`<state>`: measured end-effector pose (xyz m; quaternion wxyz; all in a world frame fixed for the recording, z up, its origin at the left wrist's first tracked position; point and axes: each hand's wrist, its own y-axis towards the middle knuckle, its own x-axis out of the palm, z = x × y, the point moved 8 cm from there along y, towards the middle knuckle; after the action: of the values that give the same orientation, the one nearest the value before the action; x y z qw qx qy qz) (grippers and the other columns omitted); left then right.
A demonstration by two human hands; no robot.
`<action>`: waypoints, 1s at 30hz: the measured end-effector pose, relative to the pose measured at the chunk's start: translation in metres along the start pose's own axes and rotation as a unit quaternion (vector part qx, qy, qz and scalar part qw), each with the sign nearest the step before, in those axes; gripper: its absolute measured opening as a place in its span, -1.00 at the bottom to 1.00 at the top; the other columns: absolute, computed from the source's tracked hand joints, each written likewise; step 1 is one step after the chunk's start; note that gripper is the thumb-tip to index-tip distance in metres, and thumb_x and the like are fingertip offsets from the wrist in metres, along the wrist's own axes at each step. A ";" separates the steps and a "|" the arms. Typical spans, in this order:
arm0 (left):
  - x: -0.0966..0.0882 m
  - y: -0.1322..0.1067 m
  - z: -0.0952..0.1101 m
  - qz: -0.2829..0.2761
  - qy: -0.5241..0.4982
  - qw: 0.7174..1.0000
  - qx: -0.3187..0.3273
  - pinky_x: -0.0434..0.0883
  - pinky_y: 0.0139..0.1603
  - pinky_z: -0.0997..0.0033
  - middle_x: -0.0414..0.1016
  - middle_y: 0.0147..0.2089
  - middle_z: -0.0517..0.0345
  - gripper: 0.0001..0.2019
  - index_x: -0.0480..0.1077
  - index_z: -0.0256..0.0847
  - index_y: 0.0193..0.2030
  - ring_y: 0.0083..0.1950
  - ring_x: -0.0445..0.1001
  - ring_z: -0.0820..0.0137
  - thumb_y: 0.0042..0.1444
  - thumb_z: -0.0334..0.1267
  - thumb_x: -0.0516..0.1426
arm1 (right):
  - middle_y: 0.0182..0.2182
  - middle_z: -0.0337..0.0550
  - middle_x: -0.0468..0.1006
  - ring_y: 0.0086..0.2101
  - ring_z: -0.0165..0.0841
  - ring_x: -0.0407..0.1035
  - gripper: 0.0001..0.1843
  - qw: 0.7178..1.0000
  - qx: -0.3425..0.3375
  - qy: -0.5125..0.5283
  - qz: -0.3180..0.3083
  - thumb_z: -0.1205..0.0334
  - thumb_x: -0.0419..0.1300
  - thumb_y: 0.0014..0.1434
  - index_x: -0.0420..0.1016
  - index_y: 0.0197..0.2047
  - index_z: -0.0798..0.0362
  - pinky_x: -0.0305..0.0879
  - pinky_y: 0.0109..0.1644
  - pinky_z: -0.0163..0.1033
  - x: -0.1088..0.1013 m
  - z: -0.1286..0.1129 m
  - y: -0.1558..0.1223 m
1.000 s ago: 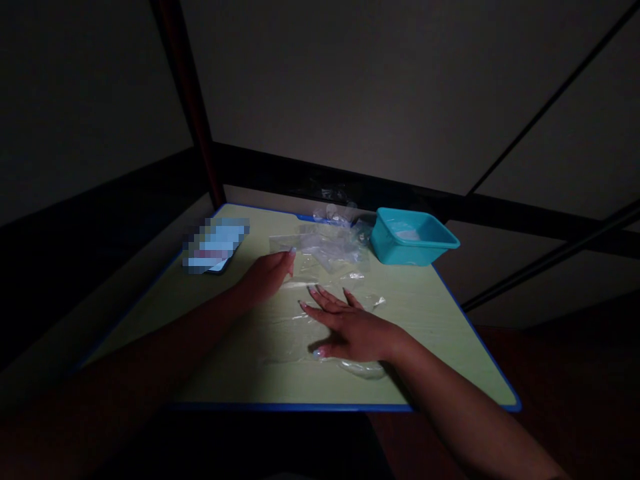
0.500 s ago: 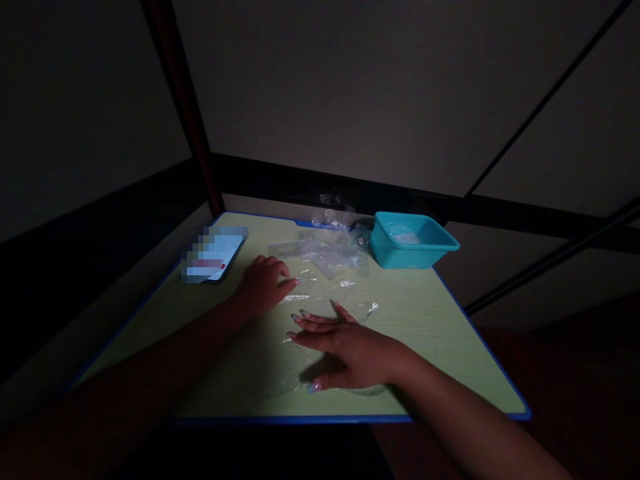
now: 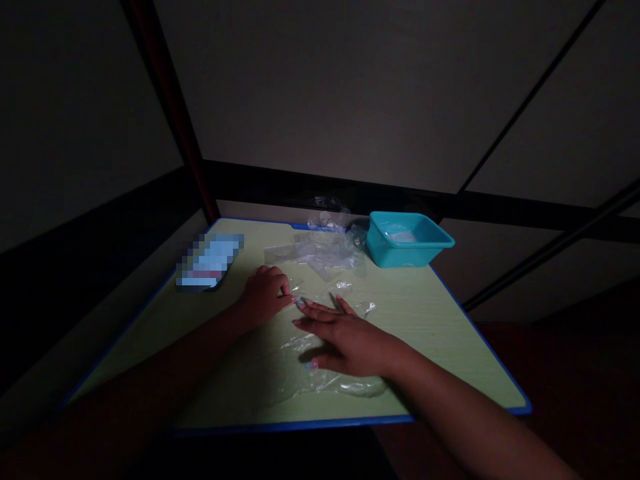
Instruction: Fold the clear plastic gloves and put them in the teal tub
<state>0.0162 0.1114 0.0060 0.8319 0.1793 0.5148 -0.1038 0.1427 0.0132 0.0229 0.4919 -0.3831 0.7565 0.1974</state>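
A clear plastic bag [image 3: 345,385] lies spread on the table in front of me, thin and wrinkled with bright glints. My left hand [image 3: 266,293] has its fingers curled and the thumb pressed to them at the bag's left edge, pinching the film. Spread flat over the middle of the same bag is my right hand [image 3: 345,337], palm down, fingers stretched apart. Its fingertips come close to the left thumb. Just beyond the hands sits a loose heap of clear plastic bags [image 3: 325,255].
A phone [image 3: 213,261] with a lit, blurred screen lies at the table's left. At the back right corner stands a turquoise basket [image 3: 407,253] with clear plastic inside. The table [image 3: 430,360] is pale green with a blue edge. Dark walls rise behind it.
My right hand has slid slightly away from me over the bag, uncovering more of its near part. My left hand has come slightly nearer, so thumb and right fingertips now nearly meet.
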 end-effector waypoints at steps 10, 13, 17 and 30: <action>-0.002 -0.003 0.000 -0.023 -0.101 0.994 -0.037 0.34 -0.34 0.38 0.44 -0.43 0.23 -0.87 0.28 -0.15 -0.33 -0.39 0.43 0.36 0.11 -0.15 0.05 | 0.34 0.12 0.07 0.33 -0.14 -0.09 -0.38 0.997 0.047 -0.027 0.063 0.02 0.16 0.21 0.22 0.29 0.01 -0.34 0.30 0.32 -0.016 0.018 0.001; -0.004 -0.002 -0.002 0.005 -0.073 0.996 -0.045 0.36 -0.20 0.27 0.47 -0.28 0.12 -0.81 0.31 -0.16 -0.24 -0.21 0.44 0.24 0.05 -0.14 0.12 | 0.35 0.10 0.05 0.33 -0.12 -0.09 -0.40 0.995 0.061 -0.031 0.074 0.03 0.15 0.22 0.23 0.29 -0.01 -0.33 0.30 0.32 -0.019 0.022 0.000; -0.005 -0.003 -0.005 0.023 0.054 0.996 -0.067 0.30 -0.08 0.06 0.44 -0.10 -0.09 -0.73 0.36 -0.19 -0.24 0.01 0.32 0.00 -0.02 -0.09 0.20 | 0.35 0.09 0.05 0.33 -0.10 -0.09 -0.42 0.993 0.075 -0.038 0.078 0.03 0.15 0.22 0.24 0.28 -0.02 -0.30 0.29 0.34 -0.021 0.024 0.001; -0.009 -0.002 0.006 -0.010 0.025 0.998 -0.055 0.27 -0.13 0.17 0.50 -0.24 0.01 -0.91 0.29 -0.18 -0.44 -0.09 0.40 0.12 0.07 -0.29 0.06 | 0.30 0.13 0.17 0.30 -0.06 -0.03 -0.45 0.988 0.100 -0.026 0.112 0.07 0.18 0.20 0.30 0.23 0.01 -0.23 0.25 0.40 -0.024 0.042 0.004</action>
<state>0.0158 0.1070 0.0161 0.8263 0.1308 0.5422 -0.0788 0.1696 0.0532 0.0258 0.5217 -0.2400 0.7976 0.1843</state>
